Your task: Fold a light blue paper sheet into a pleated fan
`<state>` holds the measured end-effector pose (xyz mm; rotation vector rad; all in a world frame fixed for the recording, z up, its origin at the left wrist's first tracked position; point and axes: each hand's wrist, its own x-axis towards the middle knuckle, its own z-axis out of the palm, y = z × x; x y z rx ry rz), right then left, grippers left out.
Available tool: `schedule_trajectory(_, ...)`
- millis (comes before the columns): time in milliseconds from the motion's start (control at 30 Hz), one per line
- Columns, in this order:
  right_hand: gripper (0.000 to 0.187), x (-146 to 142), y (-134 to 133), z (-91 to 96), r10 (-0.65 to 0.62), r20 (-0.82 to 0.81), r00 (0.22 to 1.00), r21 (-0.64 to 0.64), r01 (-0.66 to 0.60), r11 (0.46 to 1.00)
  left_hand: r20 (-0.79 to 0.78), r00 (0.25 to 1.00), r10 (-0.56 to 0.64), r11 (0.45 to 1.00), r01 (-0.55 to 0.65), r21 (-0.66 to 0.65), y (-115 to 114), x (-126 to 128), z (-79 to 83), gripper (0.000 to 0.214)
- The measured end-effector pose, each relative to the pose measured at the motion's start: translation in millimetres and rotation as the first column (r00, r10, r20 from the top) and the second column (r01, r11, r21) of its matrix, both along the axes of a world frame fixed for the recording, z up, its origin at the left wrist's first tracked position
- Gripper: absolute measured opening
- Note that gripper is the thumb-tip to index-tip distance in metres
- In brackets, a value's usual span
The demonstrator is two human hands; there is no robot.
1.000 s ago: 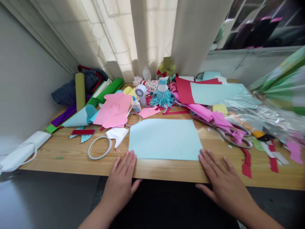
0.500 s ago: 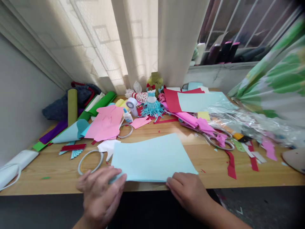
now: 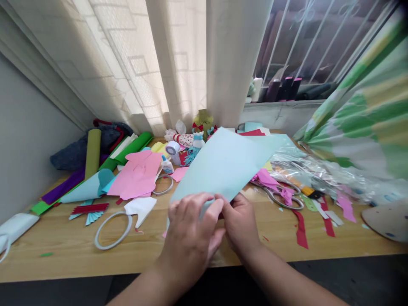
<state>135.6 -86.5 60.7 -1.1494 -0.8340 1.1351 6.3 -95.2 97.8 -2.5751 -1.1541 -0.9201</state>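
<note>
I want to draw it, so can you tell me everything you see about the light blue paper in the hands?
The light blue paper is a plain, smooth-looking sheet with straight edges. It slants above the table, one corner pointing toward the curtain. Its near part seems to curl in the grip of the left hand and right hand, whose fingers hide some of it.
</note>
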Motion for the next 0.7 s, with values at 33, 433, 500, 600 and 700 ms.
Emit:
schedule_trajectory(33,0.028,-3,1,-5.9,-0.002,-0.108,0.994,-0.032,-0.002,0.999,-0.042,0.999,0.025,0.999,-0.027,-0.043,0,3,-12.2,0.039)
schedule_trajectory(433,0.023,47,-44,-48.3,0.220,0.740,0.636,0.026,-0.354,0.935,-0.296,0.955,-0.023,0.979,-0.038,-0.199,11,-25,-87.0,0.019)
schedule_trajectory(500,0.012,64,-40,-49.3,-0.096,0.916,0.389,0.266,-0.411,0.872,-0.295,0.955,-0.034,0.975,-0.032,-0.218,10,-27,-93.5,0.016)
schedule_trajectory(600,0.016,81,-26,-55.2,-0.254,0.957,0.142,0.290,-0.537,0.792,-0.284,0.957,-0.052,0.968,-0.022,-0.250,8,-29,-97.9,0.012)
schedule_trajectory(700,0.016,88,-13,-61.0,-0.202,0.978,0.050,0.188,-0.623,0.759,-0.272,0.959,-0.076,0.959,-0.005,-0.285,6,-31,-96.6,0.014)
